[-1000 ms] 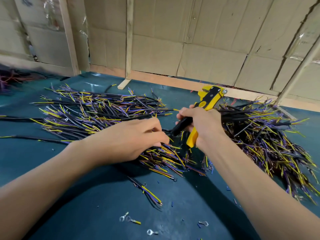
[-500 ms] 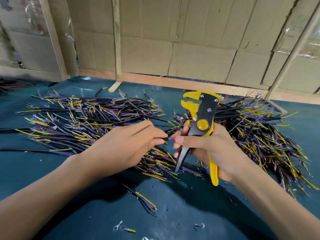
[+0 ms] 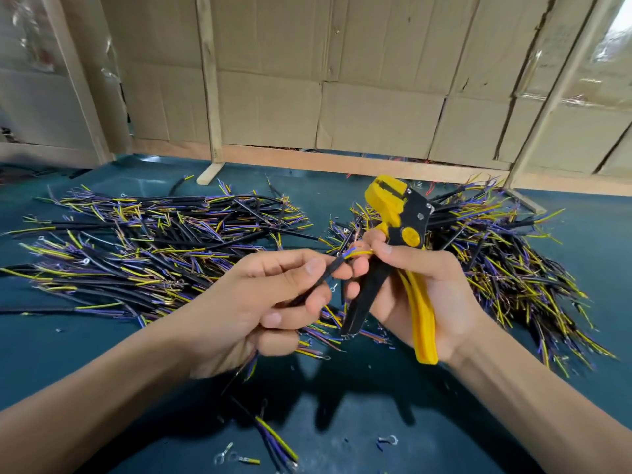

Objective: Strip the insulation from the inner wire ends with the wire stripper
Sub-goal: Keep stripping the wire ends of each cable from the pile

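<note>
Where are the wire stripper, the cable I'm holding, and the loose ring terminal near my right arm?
wire stripper (image 3: 408, 236), head view, on the yellow pivot disc.
cable (image 3: 331, 268), head view, on the black sheath just past the left thumb.
ring terminal (image 3: 388, 439), head view, on the metal loop lying on the green mat.

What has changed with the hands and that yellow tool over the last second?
The right hand swung the wire stripper from lying over the pile to upright, head raised. The left hand lifted one black cable off the pile, and the right fingers now touch its coloured ends. Both wire piles lie as before.
</note>
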